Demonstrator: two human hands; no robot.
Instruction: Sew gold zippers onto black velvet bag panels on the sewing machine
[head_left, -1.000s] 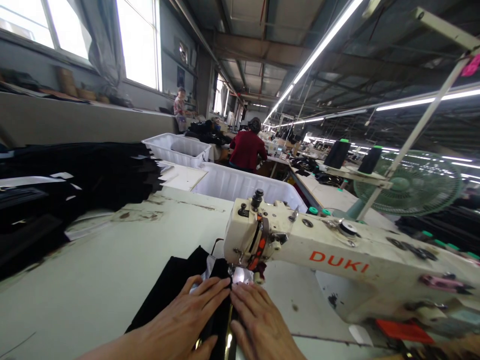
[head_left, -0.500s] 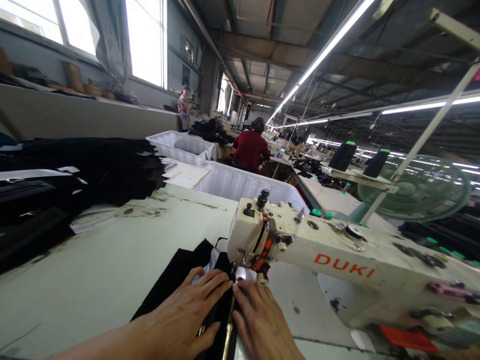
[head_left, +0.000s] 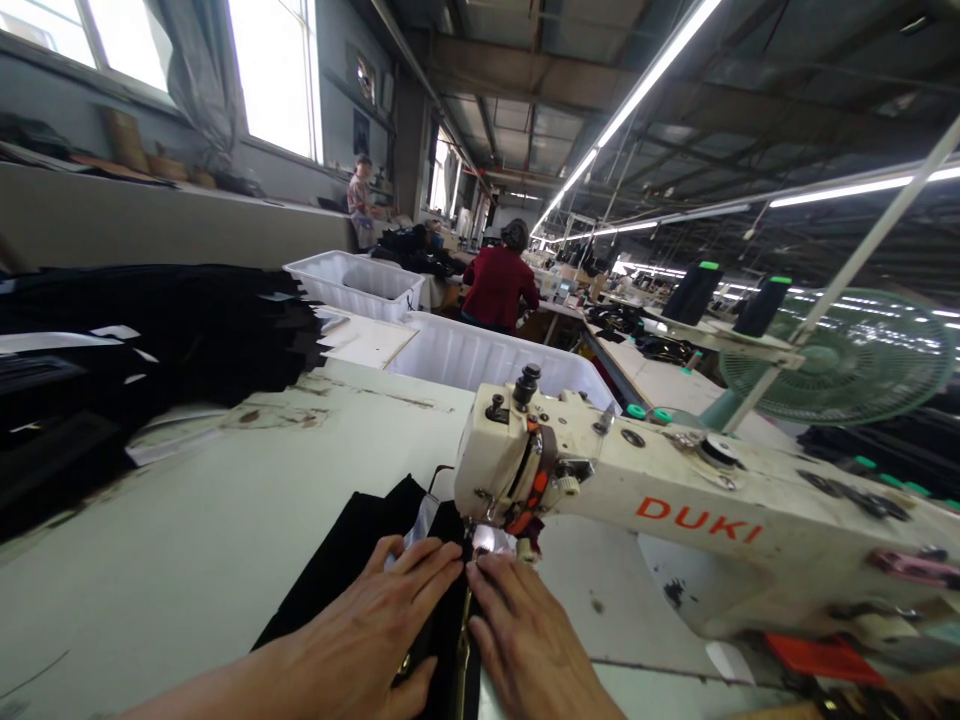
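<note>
I am pressing my left hand (head_left: pixel 375 625) flat, fingers spread and stretched forward, onto the black fabric (head_left: pixel 341 570), gripping nothing, with the fingertips lying just short of the needle area. My right hand (head_left: pixel 525 640) is lying flat beside it in the same way, open and palm down, its fingertips almost meeting those of the left at the presser foot; between the two hands a narrow gold-coloured strip (head_left: pixel 459 650), perhaps a zipper, is running toward me, though I cannot tell for sure. The fabric is sitting on the pale work table (head_left: pixel 187 530), its far end tucked under the head of the cream DUKI sewing machine (head_left: pixel 675 510), whose arm is stretching off to the right.

Further out, a heap of black cut pieces (head_left: pixel 150 340) is lying on the left of the table. Behind the machine two white plastic bins (head_left: pixel 480 360) are standing. To the right a green fan (head_left: pixel 847 360) is facing me, with two dark thread cones (head_left: pixel 694 292) on a stand near it. Beyond, a person in a red top (head_left: pixel 499 285) is sitting with their back to me, and another is standing near the windows (head_left: pixel 270 80).
</note>
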